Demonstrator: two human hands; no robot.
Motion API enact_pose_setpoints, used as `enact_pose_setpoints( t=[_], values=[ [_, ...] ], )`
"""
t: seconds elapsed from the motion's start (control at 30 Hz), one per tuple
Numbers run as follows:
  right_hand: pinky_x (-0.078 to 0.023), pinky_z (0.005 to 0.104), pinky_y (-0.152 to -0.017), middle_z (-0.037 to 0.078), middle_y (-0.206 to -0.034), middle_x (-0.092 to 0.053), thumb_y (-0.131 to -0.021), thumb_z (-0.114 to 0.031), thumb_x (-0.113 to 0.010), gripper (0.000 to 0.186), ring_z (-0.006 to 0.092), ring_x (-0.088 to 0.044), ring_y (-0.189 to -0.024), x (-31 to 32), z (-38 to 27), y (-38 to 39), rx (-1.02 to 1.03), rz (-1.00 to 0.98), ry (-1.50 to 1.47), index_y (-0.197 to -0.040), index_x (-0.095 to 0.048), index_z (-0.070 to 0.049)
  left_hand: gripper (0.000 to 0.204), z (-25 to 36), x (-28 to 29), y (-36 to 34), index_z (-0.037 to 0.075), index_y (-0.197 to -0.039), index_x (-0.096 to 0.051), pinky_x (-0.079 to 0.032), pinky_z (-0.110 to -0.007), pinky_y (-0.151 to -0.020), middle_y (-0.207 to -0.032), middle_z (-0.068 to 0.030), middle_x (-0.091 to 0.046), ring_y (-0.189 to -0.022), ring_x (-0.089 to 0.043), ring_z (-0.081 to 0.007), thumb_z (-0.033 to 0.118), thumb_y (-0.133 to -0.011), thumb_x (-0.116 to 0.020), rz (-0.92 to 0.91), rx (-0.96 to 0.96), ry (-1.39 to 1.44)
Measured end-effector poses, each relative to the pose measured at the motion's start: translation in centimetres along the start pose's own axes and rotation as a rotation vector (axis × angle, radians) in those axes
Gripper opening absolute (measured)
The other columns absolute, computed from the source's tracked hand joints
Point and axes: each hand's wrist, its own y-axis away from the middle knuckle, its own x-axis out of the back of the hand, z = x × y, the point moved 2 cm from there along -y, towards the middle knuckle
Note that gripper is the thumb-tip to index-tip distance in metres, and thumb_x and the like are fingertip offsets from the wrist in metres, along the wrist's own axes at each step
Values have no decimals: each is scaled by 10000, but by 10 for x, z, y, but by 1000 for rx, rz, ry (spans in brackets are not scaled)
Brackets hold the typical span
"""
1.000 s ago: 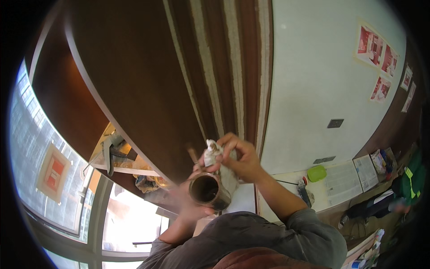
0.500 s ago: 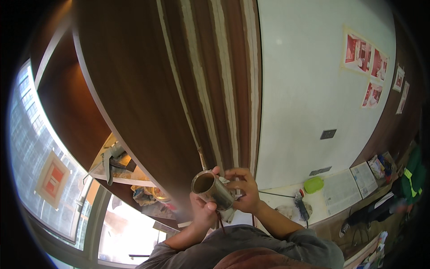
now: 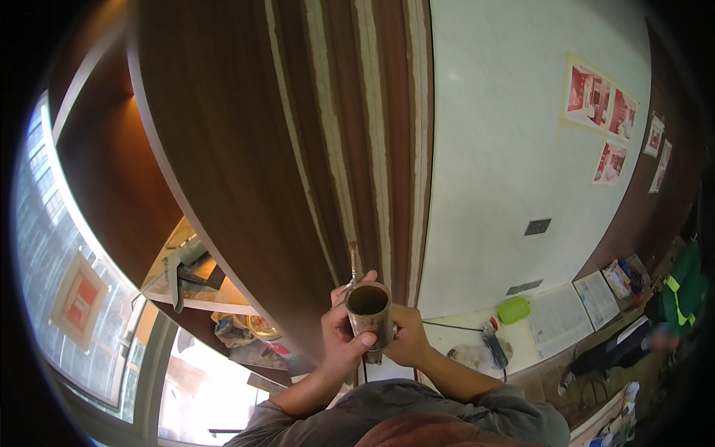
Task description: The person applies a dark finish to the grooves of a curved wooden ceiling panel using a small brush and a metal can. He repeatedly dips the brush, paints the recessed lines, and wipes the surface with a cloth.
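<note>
A cylindrical metal can (image 3: 370,316) with a brown-stained wall is tipped so that its open mouth faces up toward me. My left hand (image 3: 342,346) wraps round its left side, thumb pressed on the front. A thin paintbrush (image 3: 354,261) rises from the same hand's fingers behind the rim, bristles upward. Against the can's right side, my right hand (image 3: 406,339) is closed, its fingertips hidden behind the can. A bit of pale, crumpled material shows below the can; I cannot tell which hand has it.
Ahead stands a dark brown panel (image 3: 223,149) with pale vertical strips. On the left, a shelf (image 3: 216,300) bears a caulking gun (image 3: 175,272). At right, a low ledge holds a green container (image 3: 513,311), a corded power tool (image 3: 493,346) and newspaper (image 3: 558,328). Another person (image 3: 633,346) is far right.
The can has turned more upright and moved slightly right. My right hand, whose fingers showed over a white cloth, has slipped lower behind the can. The brush has shifted right.
</note>
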Motion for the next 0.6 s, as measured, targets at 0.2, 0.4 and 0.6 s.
enact_pose_setpoints(
  t=[0.2, 0.4, 0.6],
  values=[
    [-526, 283, -739, 77, -940, -682, -915, -65, -707, 196, 152, -675, -816, 6, 17, 4, -188, 203, -419, -1078, -612, -14, 910, 6, -5, -7, -36, -1318, -647, -365, -421, -1135, -1555, -215, -478, -1370, -475, -264, 640, -744, -849, 64, -19, 153],
    [-510, 241, -521, 157, -1113, -665, -1016, -102, -575, 361, 160, -693, -662, 82, -13, -2, -13, 260, -480, -1356, -520, 5, 744, -5, 42, -15, 0, -1229, -717, -434, -375, -1041, -1278, -111, -675, -1182, -577, -223, 368, -639, -982, 128, -42, -255],
    [-624, 336, -538, 246, -1179, -630, -1042, -126, -555, 471, 303, -744, -687, 126, -55, 25, 107, 150, -749, -1457, -443, 65, 652, 9, 41, -25, 92, -1226, -754, -439, -372, -1035, -1219, -75, -731, -1142, -597, -244, 76, -598, -928, 200, -291, -721]
  ],
)
